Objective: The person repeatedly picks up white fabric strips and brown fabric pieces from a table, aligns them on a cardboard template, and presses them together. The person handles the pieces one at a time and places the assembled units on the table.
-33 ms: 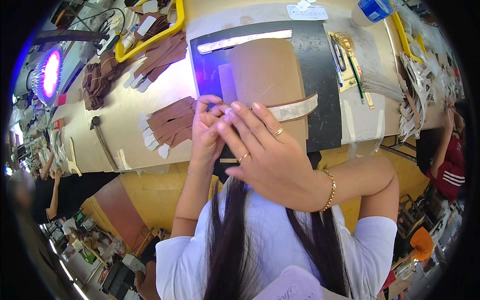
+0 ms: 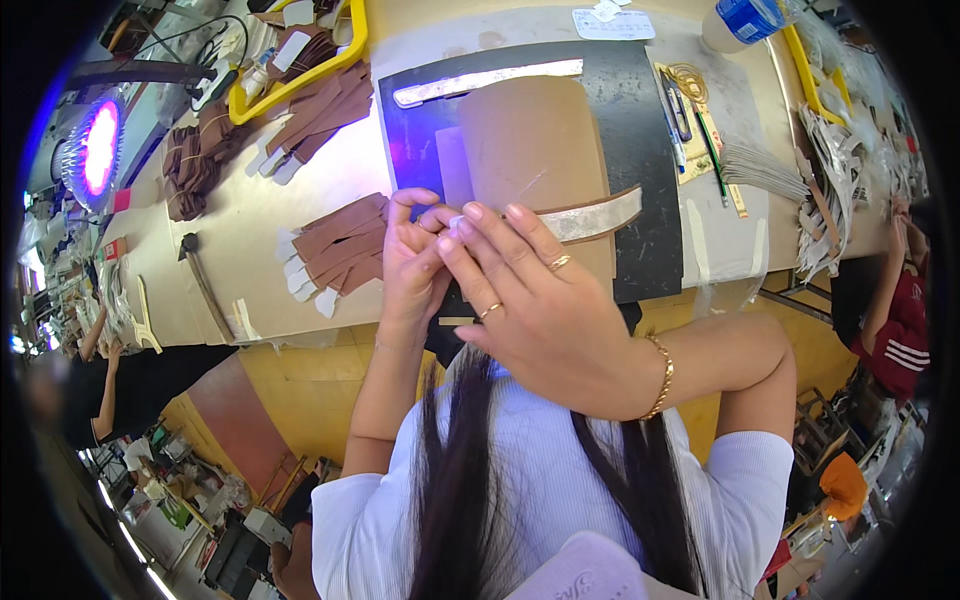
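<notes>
A narrow brown strip with a whitish, mottled face (image 2: 600, 217) runs out to the right from beneath my right hand. Its left end lies among my fingertips, largely covered. My left hand (image 2: 412, 262) is closed, thumb and fingers pinching at that end, where a small white bit shows. Across it reaches my right hand (image 2: 560, 325), back upward, its fingers stretched with the tips touching the pinched end and the thumb apart. Behind the hands, a large curved tan sheet (image 2: 535, 130) rests on a black mat (image 2: 645, 130).
Brown strips with white ends (image 2: 345, 245) lie left of the mat, near a hammer (image 2: 205, 285). A second whitish strip (image 2: 490, 82) lies at the back. Pens (image 2: 675, 120) and a bottle (image 2: 742, 22) are right. A lit lamp (image 2: 100, 150) stands far left; other people are at both sides.
The strip's free right end has shifted very slightly to the right. My hands keep nearly the same pose.
</notes>
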Tool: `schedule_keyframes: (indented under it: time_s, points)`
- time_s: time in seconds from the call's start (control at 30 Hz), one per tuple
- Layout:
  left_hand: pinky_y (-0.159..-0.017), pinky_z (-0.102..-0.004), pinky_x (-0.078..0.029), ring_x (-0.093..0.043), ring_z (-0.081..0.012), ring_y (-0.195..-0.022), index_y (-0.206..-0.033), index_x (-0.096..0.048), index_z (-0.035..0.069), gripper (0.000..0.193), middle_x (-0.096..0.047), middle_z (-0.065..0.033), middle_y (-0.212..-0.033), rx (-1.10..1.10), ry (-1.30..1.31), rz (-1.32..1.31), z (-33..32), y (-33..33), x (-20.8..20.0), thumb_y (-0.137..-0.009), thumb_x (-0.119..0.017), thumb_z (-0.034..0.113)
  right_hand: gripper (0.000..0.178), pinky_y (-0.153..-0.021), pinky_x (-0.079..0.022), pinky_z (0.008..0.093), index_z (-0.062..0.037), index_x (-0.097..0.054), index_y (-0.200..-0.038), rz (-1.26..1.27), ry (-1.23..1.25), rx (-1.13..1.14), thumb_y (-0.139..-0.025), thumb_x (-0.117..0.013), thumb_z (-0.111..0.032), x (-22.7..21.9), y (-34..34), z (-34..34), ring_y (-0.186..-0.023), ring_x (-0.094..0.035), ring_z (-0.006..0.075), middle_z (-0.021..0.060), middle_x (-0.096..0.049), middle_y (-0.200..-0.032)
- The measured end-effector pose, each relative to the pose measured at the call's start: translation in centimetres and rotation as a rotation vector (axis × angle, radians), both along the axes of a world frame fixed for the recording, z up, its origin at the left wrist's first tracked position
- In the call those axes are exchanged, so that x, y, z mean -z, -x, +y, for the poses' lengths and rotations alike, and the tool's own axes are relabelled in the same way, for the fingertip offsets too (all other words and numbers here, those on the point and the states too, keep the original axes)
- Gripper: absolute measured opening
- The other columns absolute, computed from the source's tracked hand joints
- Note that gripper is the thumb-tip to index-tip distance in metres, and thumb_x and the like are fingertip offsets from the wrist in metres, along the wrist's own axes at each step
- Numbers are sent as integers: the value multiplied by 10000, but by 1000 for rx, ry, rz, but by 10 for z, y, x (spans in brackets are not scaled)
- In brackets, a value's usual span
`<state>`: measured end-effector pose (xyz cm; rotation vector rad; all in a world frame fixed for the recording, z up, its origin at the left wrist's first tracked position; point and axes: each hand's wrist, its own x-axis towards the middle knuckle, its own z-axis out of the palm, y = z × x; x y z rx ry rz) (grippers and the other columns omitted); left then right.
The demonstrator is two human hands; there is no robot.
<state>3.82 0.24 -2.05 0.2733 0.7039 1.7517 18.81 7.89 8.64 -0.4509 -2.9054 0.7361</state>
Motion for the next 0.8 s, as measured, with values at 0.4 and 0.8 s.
schedule_keyframes:
  time_s: [0.4,0.8]
  points:
    - [-668,-335,-511,-608,-242,-694,-1071,-340,105,452,-603,-151,-797,-5,89,28,7,-1,7,-781,-620,-98,565,-1085,-244,446,20,-366,-1353,260,233,60,-871,-537,-221,32,-57,40,-1318,-343,306,133,-424,-1379]
    - [-686,-332,-507,-605,-225,-734,-1088,-343,105,440,-603,-131,-826,43,147,68,11,2,3,-791,-613,-77,624,-1033,-329,316,12,-312,-1388,488,797,547,-963,-330,-444,80,-69,24,-1277,-404,311,196,-354,-1413]
